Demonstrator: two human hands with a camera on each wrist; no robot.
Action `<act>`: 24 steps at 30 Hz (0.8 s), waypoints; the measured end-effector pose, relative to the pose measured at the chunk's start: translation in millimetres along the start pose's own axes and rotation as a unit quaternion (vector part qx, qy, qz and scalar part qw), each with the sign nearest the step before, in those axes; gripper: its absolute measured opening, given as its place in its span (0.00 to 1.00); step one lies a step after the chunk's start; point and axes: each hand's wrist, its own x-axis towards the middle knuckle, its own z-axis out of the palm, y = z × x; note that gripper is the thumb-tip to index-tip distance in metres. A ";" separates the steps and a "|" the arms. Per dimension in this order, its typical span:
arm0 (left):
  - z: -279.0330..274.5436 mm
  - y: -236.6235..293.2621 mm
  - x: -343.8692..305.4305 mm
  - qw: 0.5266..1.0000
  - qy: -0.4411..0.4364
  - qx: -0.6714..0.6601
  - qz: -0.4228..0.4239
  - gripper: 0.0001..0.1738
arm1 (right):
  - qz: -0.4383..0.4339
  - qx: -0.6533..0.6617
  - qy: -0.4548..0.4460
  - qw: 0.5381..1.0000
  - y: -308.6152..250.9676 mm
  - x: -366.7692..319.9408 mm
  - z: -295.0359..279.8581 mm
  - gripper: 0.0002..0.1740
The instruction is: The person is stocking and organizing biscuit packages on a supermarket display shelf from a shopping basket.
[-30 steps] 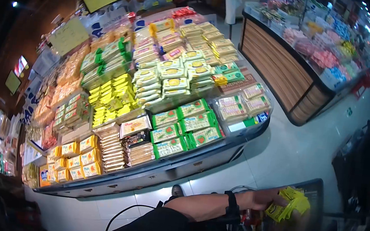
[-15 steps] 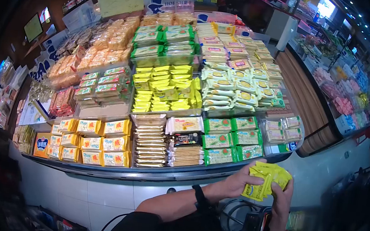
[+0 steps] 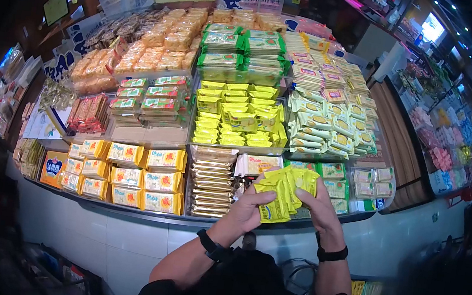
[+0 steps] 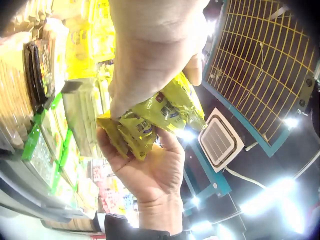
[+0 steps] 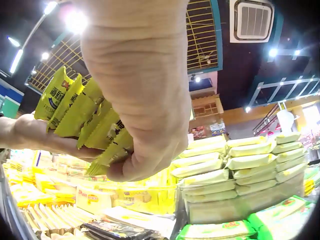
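Observation:
Several small yellow snack packets (image 3: 285,190) are bunched like a fan between my two hands, above the front edge of the display. My left hand (image 3: 247,209) grips the left end, its thumb laid over the top packet. At the other end my right hand (image 3: 323,212) pinches the bunch with its thumb across the front. In the left wrist view the packets (image 4: 142,131) overlap one another, the right hand (image 4: 152,175) cupped beneath. Their crimped edges (image 5: 95,122) show side by side in the right wrist view. My fingers behind the packets are mostly hidden.
A bin of similar yellow packets (image 3: 237,115) stands just beyond my hands. Around it are gold-wrapped bars (image 3: 212,183), orange-edged packs (image 3: 126,175), white-green packs (image 3: 333,121) and green-edged packs (image 3: 223,43). Another counter (image 3: 402,138) stands at the right.
The view has turned toward the display. My hands, holding the yellow packets throughout, have come up from the low right to over its front edge, and the bunch is spread more like a fan.

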 end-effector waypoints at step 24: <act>-29.1 20.5 7.6 0.977 0.090 -0.069 0.183 0.36 | -0.085 -0.313 -0.186 0.928 1.9 122.4 2.1 0.41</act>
